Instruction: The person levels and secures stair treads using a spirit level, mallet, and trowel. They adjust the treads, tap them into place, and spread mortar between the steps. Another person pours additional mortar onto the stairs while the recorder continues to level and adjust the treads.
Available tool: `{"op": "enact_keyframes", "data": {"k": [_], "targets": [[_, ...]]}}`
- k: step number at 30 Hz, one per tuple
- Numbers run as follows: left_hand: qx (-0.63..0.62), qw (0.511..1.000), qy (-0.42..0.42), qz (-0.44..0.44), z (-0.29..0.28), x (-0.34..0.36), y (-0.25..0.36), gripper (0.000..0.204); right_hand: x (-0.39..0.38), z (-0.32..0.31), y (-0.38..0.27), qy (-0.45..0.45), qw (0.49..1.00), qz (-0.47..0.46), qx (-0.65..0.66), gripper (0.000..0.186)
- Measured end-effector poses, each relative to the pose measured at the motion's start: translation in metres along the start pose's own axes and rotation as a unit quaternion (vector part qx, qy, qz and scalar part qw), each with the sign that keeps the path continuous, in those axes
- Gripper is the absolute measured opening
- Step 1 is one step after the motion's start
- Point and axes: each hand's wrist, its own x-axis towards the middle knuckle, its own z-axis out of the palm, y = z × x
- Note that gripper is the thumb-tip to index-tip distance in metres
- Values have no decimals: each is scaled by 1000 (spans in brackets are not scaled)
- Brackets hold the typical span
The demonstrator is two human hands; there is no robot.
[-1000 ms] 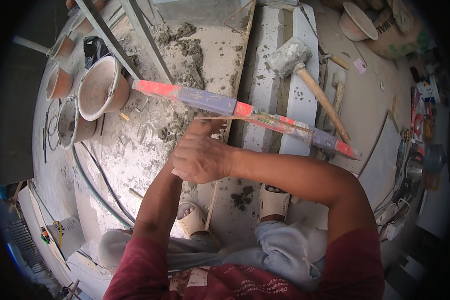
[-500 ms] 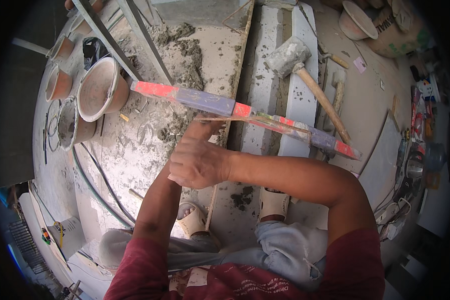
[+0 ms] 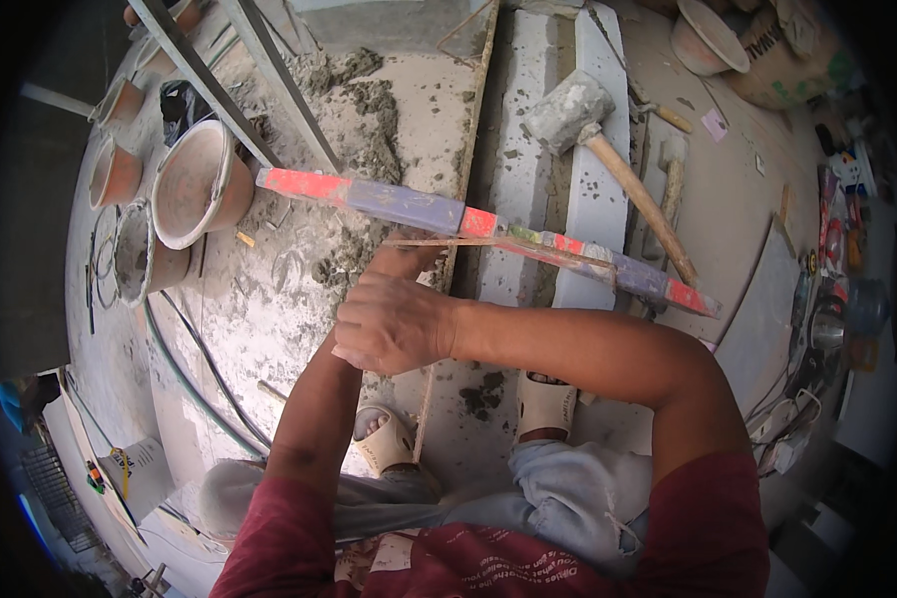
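A long straightedge [image 3: 409, 207], painted red and purple, lies slantwise across the wet mortar bed [image 3: 369, 110] and the pale tile strips [image 3: 518, 179]. Just below it runs a thin wooden strip [image 3: 528, 249]. My left hand [image 3: 406, 261] reaches up to the near end of that strip, fingers closed on it; most of this hand is hidden. My right hand [image 3: 394, 324] crosses over my left wrist with its fingers curled under, so what it holds, if anything, is hidden. I squat with my sandalled feet [image 3: 384, 439] on the floor.
A rubber mallet [image 3: 568, 110] with a wooden handle lies on the tile strips. Several mortar-stained buckets [image 3: 194, 184] stand at the left beside slanted metal bars [image 3: 269, 60]. A hose [image 3: 184, 369] curves over the floor. A grey tile [image 3: 767, 319] and clutter lie at the right.
My right hand has slid slightly back toward me over the left wrist. The straightedge and strip have not moved.
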Motion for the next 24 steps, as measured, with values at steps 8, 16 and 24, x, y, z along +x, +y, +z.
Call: {"op": "enact_keyframes", "data": {"k": [8,16,24], "targets": [[-9,1000,5,-20,2,3,-13,8,-7,10,1,-18,999,23,-24,24],[-81,992,-37,-91,0,2,5,20,-4,2,-2,-18,1000,7,21,26],[-128,973,-58,-185,-19,-1,43,32,3,-1,-4,-1,1000,-14,9,26]]}}
